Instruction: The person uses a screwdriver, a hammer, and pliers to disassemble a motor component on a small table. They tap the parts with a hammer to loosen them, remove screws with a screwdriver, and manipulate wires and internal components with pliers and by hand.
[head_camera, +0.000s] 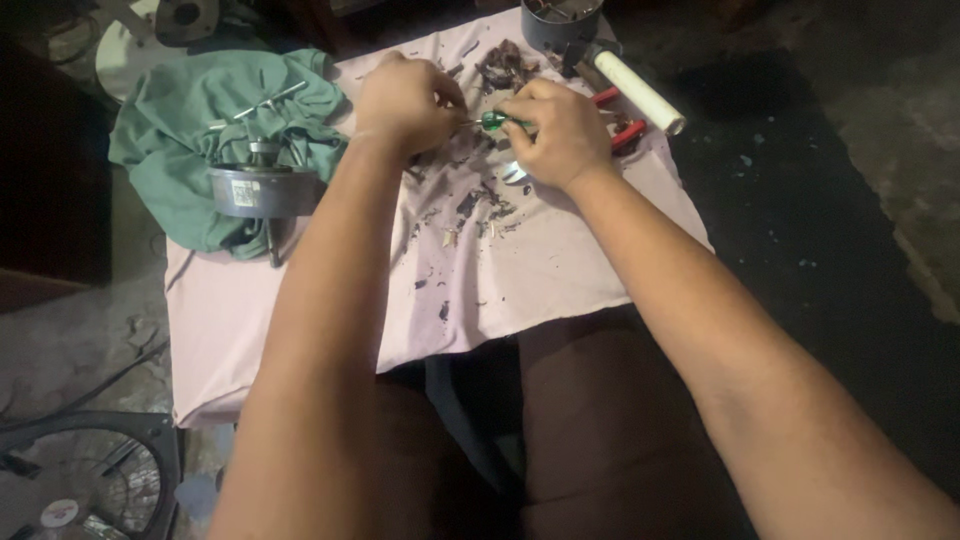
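Note:
My right hand (560, 135) is closed around a small green-handled screwdriver (493, 121), its tip pointing left toward my left hand (405, 100). My left hand is curled over something small at the tip; its fingers hide what it is. Both hands hover over a pale pink cloth (500, 270) that covers a small table and is littered with dark scraps and debris (470, 205). Red-handled pliers (625, 132) lie just behind my right hand, partly hidden by it.
A grey round fan motor (265, 190) with a shaft rests on a crumpled green cloth (170, 140) at the left. A grey cup-shaped housing (558, 22) and a white tube (640, 92) lie at the back. A fan grille (90, 480) sits on the floor, lower left.

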